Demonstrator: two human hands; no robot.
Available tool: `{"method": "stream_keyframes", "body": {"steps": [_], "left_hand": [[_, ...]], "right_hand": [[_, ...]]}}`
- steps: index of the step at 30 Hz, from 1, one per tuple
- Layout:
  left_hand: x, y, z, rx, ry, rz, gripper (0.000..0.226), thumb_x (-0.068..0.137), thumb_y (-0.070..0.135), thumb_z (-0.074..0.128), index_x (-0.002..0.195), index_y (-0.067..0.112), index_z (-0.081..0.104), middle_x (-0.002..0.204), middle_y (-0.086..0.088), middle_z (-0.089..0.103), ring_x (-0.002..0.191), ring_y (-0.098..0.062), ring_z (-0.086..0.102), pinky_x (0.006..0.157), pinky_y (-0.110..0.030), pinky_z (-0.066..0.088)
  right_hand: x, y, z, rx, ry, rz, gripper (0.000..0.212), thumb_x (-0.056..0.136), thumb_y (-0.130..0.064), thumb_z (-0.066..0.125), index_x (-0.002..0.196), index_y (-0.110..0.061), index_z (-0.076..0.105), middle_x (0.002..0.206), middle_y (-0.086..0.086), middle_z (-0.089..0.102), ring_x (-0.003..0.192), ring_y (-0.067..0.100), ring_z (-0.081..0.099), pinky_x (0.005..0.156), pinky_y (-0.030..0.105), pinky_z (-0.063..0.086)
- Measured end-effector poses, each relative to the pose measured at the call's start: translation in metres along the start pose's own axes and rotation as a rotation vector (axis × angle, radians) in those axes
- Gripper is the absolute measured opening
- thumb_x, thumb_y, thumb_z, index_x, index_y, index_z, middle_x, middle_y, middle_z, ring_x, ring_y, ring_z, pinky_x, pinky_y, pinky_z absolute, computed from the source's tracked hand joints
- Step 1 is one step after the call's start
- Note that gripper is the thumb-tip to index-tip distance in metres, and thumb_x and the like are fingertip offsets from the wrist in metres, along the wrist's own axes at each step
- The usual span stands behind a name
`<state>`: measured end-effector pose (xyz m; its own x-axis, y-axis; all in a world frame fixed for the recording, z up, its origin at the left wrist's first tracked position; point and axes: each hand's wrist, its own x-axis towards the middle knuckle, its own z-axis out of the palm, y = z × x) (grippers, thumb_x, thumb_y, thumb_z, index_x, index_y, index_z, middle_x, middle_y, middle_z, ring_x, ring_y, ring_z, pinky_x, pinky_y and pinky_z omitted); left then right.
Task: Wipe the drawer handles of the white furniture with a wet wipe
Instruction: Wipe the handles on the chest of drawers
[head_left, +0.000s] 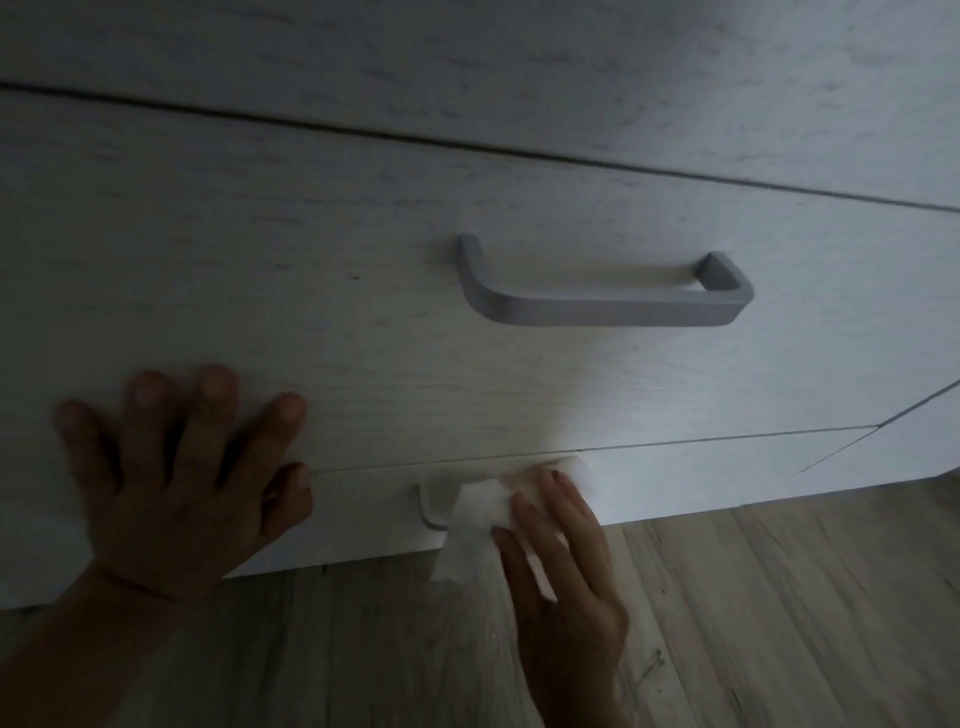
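Two drawer handles: a grey handle (602, 306) at centre frame and a pale handle (430, 512) lower centre. One wet wipe (475, 525). Two hands: left hand (176, 493), right hand (561, 582).

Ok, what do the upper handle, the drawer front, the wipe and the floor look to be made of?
Upper handle: smooth matte grey bar, painted metal or plastic; dim light leaves it open. Drawer front: white board with faint streaked grain, probably laminate. Wet wipe: thin white crumpled sheet, likely nonwoven fabric. Floor: light planks with grain and seams, wood or laminate.
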<state>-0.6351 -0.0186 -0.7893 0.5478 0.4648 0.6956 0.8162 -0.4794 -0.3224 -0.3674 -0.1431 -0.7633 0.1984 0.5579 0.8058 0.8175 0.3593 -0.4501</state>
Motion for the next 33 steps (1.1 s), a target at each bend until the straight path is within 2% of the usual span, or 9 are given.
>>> {"method": "stream_keyframes", "body": {"steps": [4,6,8,12,16,20,22,25,33], "left_hand": [[-0.002,0.001,-0.004,0.025,0.107,0.021,0.061,0.104,0.037,0.042,0.154,0.007,0.026,0.131,-0.033,0.051,0.108,-0.07,0.045,0.066,-0.08,0.042],[0.006,0.001,-0.015,0.008,0.14,-0.012,0.063,0.104,0.038,0.04,0.156,0.008,0.023,0.147,-0.028,0.04,0.129,-0.062,0.035,0.064,-0.08,0.042],[0.022,0.009,-0.031,-0.043,0.217,-0.034,0.063,0.105,0.038,0.037,0.158,0.009,0.019,0.164,-0.016,0.014,0.149,-0.037,0.013,0.061,-0.081,0.042],[0.041,0.014,-0.045,-0.056,0.238,-0.051,0.062,0.106,0.037,0.034,0.158,0.011,0.017,0.166,-0.01,0.002,0.152,-0.024,0.002,0.057,-0.082,0.041],[0.025,0.008,-0.028,-0.009,0.207,-0.053,0.062,0.105,0.038,0.037,0.157,0.009,0.021,0.163,-0.015,0.016,0.149,-0.037,0.014,0.061,-0.082,0.041],[0.005,-0.004,-0.01,0.127,0.075,0.03,0.058,0.104,0.035,0.045,0.153,0.007,0.029,0.134,-0.036,0.05,0.118,-0.07,0.039,0.066,-0.082,0.041],[0.02,-0.003,-0.022,0.087,0.176,0.034,0.06,0.105,0.034,0.042,0.155,0.006,0.025,0.149,-0.032,0.036,0.137,-0.059,0.026,0.063,-0.087,0.037],[0.038,0.014,-0.041,-0.063,0.316,-0.035,0.061,0.106,0.036,0.035,0.158,0.01,0.019,0.165,-0.013,0.005,0.152,-0.031,0.003,0.059,-0.086,0.037],[0.049,0.019,-0.05,-0.031,0.28,-0.065,0.061,0.106,0.037,0.033,0.159,0.012,0.015,0.166,-0.009,-0.001,0.153,-0.026,-0.003,0.058,-0.084,0.038]], "right_hand": [[-0.007,-0.013,0.016,-0.002,0.039,-0.016,0.022,0.092,-0.023,0.064,0.111,-0.014,0.068,0.118,0.0,0.064,0.121,0.024,0.054,0.106,0.051,0.04],[-0.004,-0.008,0.012,0.036,0.037,0.013,0.02,0.092,-0.025,0.064,0.11,-0.017,0.065,0.115,-0.001,0.063,0.119,0.017,0.054,0.106,0.046,0.04],[0.003,-0.002,0.006,0.044,0.024,0.01,0.019,0.09,-0.027,0.065,0.107,-0.017,0.063,0.113,0.0,0.061,0.115,0.016,0.055,0.104,0.034,0.043],[0.009,-0.001,0.007,0.014,0.005,-0.014,0.019,0.091,-0.034,0.064,0.1,-0.017,0.06,0.102,-0.003,0.061,0.102,0.014,0.056,0.099,0.024,0.042],[0.003,-0.003,0.007,0.027,0.037,-0.004,0.019,0.087,-0.027,0.068,0.101,-0.017,0.062,0.099,0.0,0.064,0.104,0.012,0.058,0.101,0.032,0.045],[0.01,-0.004,0.009,0.003,0.004,-0.017,0.02,0.09,-0.035,0.064,0.098,-0.017,0.058,0.096,0.005,0.068,0.102,0.014,0.058,0.101,0.024,0.042],[0.006,-0.005,0.007,-0.028,-0.02,-0.021,0.022,0.091,-0.033,0.062,0.103,-0.015,0.057,0.103,0.004,0.067,0.108,0.013,0.056,0.103,0.026,0.043],[-0.009,-0.01,0.005,-0.067,-0.034,-0.058,0.028,0.09,-0.022,0.063,0.115,-0.013,0.058,0.122,0.002,0.06,0.121,0.018,0.054,0.107,0.045,0.041],[-0.011,-0.02,0.009,-0.312,-0.172,-0.228,0.036,0.098,-0.031,0.053,0.132,-0.018,0.048,0.143,0.013,0.045,0.139,0.029,0.034,0.115,0.051,0.024]]}}
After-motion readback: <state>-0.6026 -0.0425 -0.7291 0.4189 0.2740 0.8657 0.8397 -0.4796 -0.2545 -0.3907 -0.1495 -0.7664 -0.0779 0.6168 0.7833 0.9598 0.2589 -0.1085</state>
